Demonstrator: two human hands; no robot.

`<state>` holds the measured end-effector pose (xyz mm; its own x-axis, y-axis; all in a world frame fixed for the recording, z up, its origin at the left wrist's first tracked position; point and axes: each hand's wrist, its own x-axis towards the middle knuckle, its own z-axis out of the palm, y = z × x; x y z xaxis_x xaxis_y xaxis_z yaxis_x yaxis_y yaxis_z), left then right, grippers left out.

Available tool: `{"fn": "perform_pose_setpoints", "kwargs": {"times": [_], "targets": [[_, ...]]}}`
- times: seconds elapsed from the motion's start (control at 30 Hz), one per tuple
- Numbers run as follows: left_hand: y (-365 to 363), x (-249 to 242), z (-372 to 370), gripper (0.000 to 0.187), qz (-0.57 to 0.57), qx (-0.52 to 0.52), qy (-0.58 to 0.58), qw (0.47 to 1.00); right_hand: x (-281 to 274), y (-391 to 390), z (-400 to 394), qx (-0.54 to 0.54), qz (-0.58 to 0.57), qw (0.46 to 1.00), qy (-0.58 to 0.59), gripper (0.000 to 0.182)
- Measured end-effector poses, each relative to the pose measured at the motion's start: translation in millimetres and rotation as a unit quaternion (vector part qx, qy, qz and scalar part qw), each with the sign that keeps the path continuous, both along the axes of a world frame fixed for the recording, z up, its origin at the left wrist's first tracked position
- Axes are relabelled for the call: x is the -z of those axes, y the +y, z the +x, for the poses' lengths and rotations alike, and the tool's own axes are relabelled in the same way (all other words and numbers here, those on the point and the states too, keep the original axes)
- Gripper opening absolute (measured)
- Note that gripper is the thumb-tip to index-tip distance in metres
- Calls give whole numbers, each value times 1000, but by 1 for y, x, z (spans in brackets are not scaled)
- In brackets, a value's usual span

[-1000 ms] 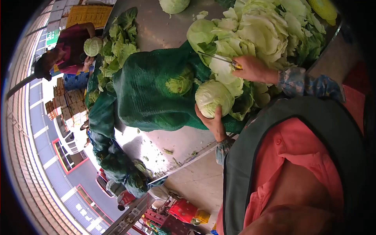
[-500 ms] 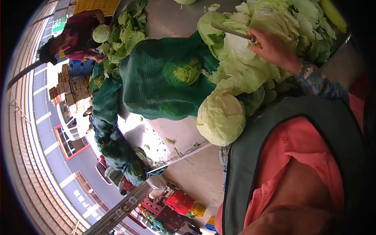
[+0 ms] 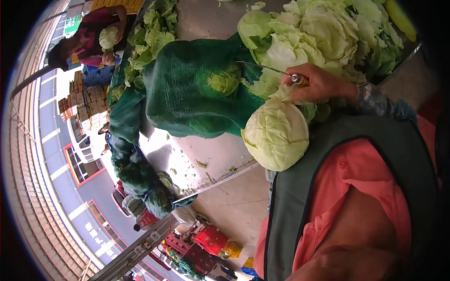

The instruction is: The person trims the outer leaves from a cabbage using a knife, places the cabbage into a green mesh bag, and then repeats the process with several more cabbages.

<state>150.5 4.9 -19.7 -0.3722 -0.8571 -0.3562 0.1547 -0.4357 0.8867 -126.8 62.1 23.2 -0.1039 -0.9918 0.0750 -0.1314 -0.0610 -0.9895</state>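
Right hand [image 3: 326, 85] closed round the knife [image 3: 296, 78], I have a cabbage [image 3: 276, 136] near the table edge [image 3: 225, 179], ragged leaves not yet off; loose leaves [image 3: 328, 33] lie heaped nearby. Left hand's grip: hidden.

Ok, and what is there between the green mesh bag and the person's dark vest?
A pale cabbage head is between bag and vest, in the head view.

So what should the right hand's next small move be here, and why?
Probably to pull the loose leaf back from the cabbage: the right hand is right beside that ragged leaf, while the knife it holds points away from the cabbage, towards the green net sack.
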Motion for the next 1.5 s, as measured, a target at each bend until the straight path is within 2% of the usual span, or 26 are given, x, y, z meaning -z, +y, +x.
{"fn": "perform_pose_setpoints", "kwargs": {"times": [0.13,0.23,0.33,0.43,0.5,0.57,0.6,0.67,0.73,0.77,0.87,0.9,0.93,0.97,1.0,1.03,1.07,1.1,1.13,1.17,1.27,1.3,1.33,1.37,1.43,1.5], "targets": [[1,2,-4,76,-4,4,-3,1000,8,-3,-3,85,-2,994,66,30],[2,3,-3,77,-3,4,-2,1000,21,-9,1,133,74,975,164,30],[2,4,-5,78,-4,-1,5,1000,32,-14,22,223,-85,945,225,35],[2,5,-6,80,-4,-7,13,1000,8,-18,27,213,-152,952,161,37],[-3,4,-13,80,-6,0,41,999,-15,-14,22,130,-30,989,67,34],[-12,4,-16,81,5,22,107,994,-26,-13,24,71,53,996,-9,34],[-20,0,-18,81,39,34,185,981,-30,-13,24,54,75,995,-38,36],[-38,-8,-21,93,187,48,400,896,-31,-14,27,40,39,991,-119,41],[-37,-43,-45,99,160,29,310,937,-24,-17,33,44,-82,972,-217,47],[-34,-56,-55,101,144,21,264,953,-28,-16,27,11,-88,970,-225,55],[-42,-57,-55,113,96,143,335,926,-34,-12,15,24,-123,953,-276,53],[-49,-66,-54,120,-2,198,228,954,-34,-7,9,55,-83,927,-362,50],[-56,-76,-52,129,-103,245,116,957,-28,-2,3,63,-68,901,-424,50],[-54,-106,-65,133,-223,245,0,944,-16,3,-3,68,-55,871,-483,50],[-55,-122,-78,137,-341,233,-108,905,-10,6,-11,73,-45,839,-538,50],[-58,-115,-93,145,-375,185,-57,907,-9,9,-15,79,-44,829,-552,51],[-56,-106,-114,129,-370,193,44,908,-10,12,-16,84,-41,818,-567,52],[-56,-89,-121,124,-337,218,28,916,-11,13,-18,79,-32,806,-585,55],[-59,-65,-125,118,-303,240,8,922,-17,16,-20,91,-14,828,-553,57],[-59,-44,-140,104,-254,189,32,948,-28,23,-25,102,5,848,-521,58],[-44,-61,-194,89,-132,179,292,930,-60,51,-64,116,59,917,-376,58],[-52,-64,-207,79,-55,148,303,940,-71,62,-81,116,79,938,-317,58],[-59,-74,-224,77,-25,159,291,943,-78,69,-95,116,97,954,-257,57],[-69,-83,-240,75,6,170,276,946,-73,80,-105,160,41,961,-223,50],[-93,-94,-272,67,56,197,243,948,-46,100,-131,220,16,950,-220,43],[-121,-96,-317,65,43,255,201,945,-25,113,-150,273,-1,936,-224,36]]}}
